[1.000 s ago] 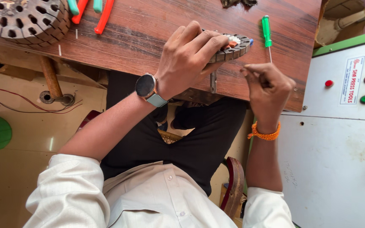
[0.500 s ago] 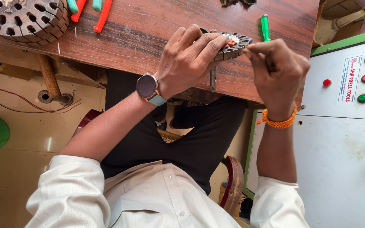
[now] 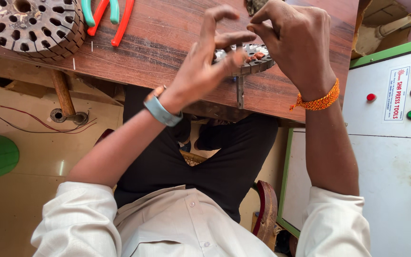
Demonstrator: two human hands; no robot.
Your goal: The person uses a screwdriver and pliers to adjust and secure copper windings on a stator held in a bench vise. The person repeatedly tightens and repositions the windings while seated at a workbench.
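My left hand [image 3: 210, 66], fingers spread, rests against the slotted metal core [image 3: 249, 59] (table-edge); my right hand [image 3: 293, 40] pinches above it.

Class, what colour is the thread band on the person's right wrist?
Orange thread band, clearest in the head view.

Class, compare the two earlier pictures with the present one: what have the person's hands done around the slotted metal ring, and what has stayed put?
The left hand has lifted off the slotted metal ring; its fingers now spread open, only the tips near it. The right hand has moved in from the side to pinch above the ring. The ring stays at the edge of the wooden bench, and the pliers lie unmoved.
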